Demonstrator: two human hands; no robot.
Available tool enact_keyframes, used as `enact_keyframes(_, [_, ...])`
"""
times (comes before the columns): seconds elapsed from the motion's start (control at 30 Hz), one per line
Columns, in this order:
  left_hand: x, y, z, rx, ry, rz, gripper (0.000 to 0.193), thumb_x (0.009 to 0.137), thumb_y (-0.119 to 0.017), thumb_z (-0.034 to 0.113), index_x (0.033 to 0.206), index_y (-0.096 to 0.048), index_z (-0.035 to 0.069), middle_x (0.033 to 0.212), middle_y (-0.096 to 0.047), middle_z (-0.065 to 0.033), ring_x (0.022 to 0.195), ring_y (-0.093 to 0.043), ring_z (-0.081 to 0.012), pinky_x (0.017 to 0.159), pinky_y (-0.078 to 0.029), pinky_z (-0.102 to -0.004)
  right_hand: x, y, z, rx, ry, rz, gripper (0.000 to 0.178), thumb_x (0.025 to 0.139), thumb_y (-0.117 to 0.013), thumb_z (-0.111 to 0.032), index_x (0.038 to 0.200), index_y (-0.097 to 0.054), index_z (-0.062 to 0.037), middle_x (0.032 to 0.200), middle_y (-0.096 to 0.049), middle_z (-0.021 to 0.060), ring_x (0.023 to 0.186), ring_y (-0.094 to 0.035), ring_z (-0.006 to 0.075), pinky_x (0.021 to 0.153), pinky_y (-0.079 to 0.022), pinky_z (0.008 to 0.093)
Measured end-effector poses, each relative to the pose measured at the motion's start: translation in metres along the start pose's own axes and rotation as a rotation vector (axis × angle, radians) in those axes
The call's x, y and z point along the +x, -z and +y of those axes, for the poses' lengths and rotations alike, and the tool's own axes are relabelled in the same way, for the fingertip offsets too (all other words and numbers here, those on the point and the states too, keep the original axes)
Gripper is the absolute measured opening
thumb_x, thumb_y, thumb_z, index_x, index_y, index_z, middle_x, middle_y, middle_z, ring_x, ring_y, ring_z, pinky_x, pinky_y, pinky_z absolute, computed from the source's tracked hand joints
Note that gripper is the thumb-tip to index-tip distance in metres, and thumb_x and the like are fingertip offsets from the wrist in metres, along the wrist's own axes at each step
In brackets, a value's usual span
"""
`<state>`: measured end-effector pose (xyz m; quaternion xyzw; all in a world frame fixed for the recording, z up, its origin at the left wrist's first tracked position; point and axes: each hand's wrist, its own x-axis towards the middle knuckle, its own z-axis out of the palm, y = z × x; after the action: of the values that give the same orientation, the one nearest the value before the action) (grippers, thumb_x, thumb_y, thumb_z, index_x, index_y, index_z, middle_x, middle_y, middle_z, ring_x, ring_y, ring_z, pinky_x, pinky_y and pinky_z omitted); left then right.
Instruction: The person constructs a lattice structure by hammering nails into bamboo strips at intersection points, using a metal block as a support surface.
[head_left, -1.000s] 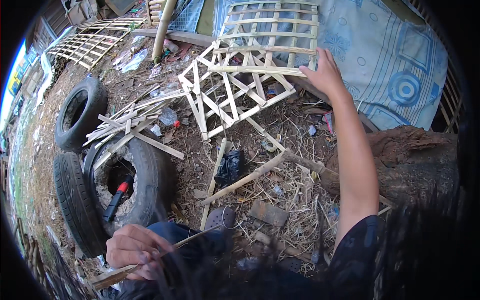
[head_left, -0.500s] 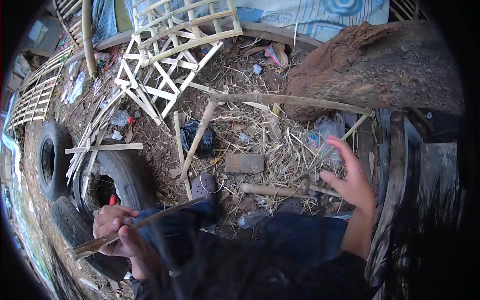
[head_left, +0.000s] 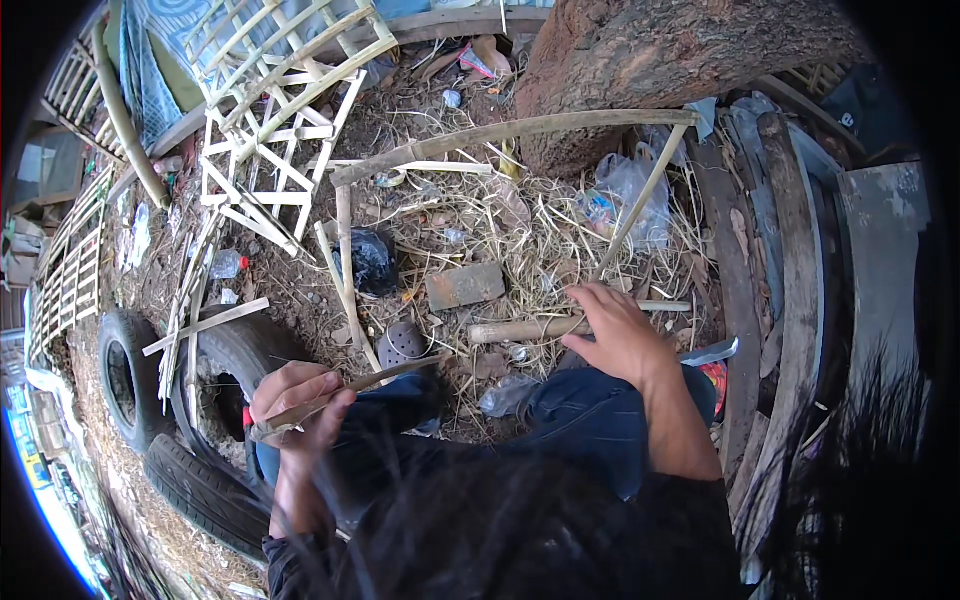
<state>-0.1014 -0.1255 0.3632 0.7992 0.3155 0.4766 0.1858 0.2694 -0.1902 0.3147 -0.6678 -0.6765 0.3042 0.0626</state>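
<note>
My left hand (head_left: 300, 403) is closed around a flat brown strip of split bamboo (head_left: 385, 377), its thin end pointing right over my knee. My right hand (head_left: 622, 335) is low above a short round stick (head_left: 530, 330) on the ground, thumb and forefinger apart. Whether it touches the stick, I cannot tell. In front of me stands a bent bamboo frame: a curved top pole (head_left: 520, 133) with a slanting right leg (head_left: 648, 195) and a left leg (head_left: 345, 245). A brick (head_left: 465, 287) lies beneath it among bamboo shavings.
Old tyres (head_left: 235, 345) stand at the left, with thin bamboo strips (head_left: 190, 310) leaning on them. A bamboo lattice (head_left: 270, 130) is at the far left. A tree trunk (head_left: 680, 70) lies at the back, planks (head_left: 795, 250) at the right. A black plastic bag (head_left: 372, 262) sits near the left leg.
My right hand has come down and left from the air to the round stick. My left hand still holds the strip, now a little higher and farther right. The whole view has shifted and turned.
</note>
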Motion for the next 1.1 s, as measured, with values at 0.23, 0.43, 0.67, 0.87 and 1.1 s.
enact_keyframes(0.23, [0.013, -0.009, 0.003, 0.010, -0.027, 0.026, 0.024, 0.073, -0.082, 0.013, 0.088, -0.066, 0.003, 0.074, -0.065, -0.0086, 0.060, -0.064, -0.0212, 0.051, -0.051, -0.0309, 0.031, -0.020, 0.033, 0.189, -0.052, -0.505, 0.062, 0.083, -0.070, -0.031, 0.133, -0.044, -0.0027, 0.132, -0.052, 0.0227, 0.123, -0.050, 0.0386, 0.104, -0.040, 0.0435])
enact_keyframes(0.43, [0.011, 0.013, 0.003, 0.092, -0.051, 0.184, 0.025, 0.082, -0.076, 0.020, 0.091, -0.063, 0.001, 0.070, -0.063, -0.0087, 0.060, -0.066, -0.0250, 0.050, -0.054, -0.0312, 0.132, -0.088, 0.059, -0.071, 0.071, -0.437, 0.082, 0.074, -0.075, -0.038, 0.140, -0.038, -0.0053, 0.135, -0.050, 0.0198, 0.123, -0.050, 0.0364, 0.104, -0.039, 0.0458])
enact_keyframes(0.67, [0.018, 0.017, 0.006, 0.081, -0.085, 0.276, 0.029, 0.086, -0.072, 0.027, 0.090, -0.057, 0.002, 0.067, -0.053, -0.0047, 0.050, -0.055, -0.0179, 0.046, -0.054, -0.0313, 0.201, -0.227, 0.064, -0.600, 0.424, -0.073, 0.106, 0.062, -0.085, -0.044, 0.144, -0.031, -0.0055, 0.132, -0.049, 0.0134, 0.128, -0.043, 0.0303, 0.112, -0.025, 0.0523])
enact_keyframes(0.87, [0.022, 0.036, -0.006, -0.068, -0.160, -0.053, 0.032, 0.078, -0.079, 0.023, 0.088, -0.059, 0.000, 0.070, -0.059, -0.0068, 0.056, -0.060, -0.0167, 0.051, -0.058, -0.0323, 0.220, -0.231, 0.066, -0.493, 0.406, -0.165, 0.103, 0.061, -0.086, -0.038, 0.144, -0.033, -0.0057, 0.130, -0.050, 0.0124, 0.126, -0.044, 0.0282, 0.112, -0.025, 0.0499])
enact_keyframes(1.1, [0.015, 0.052, -0.007, -0.143, -0.176, -0.051, 0.035, 0.078, -0.080, 0.024, 0.094, -0.059, 0.002, 0.076, -0.062, -0.0052, 0.061, -0.063, -0.0158, 0.057, -0.060, -0.0320, 0.263, -0.211, 0.051, -0.437, 0.520, -0.057, 0.095, 0.060, -0.085, -0.020, 0.141, -0.037, -0.0068, 0.123, -0.050, 0.0124, 0.123, -0.046, 0.0278, 0.113, -0.026, 0.0511])
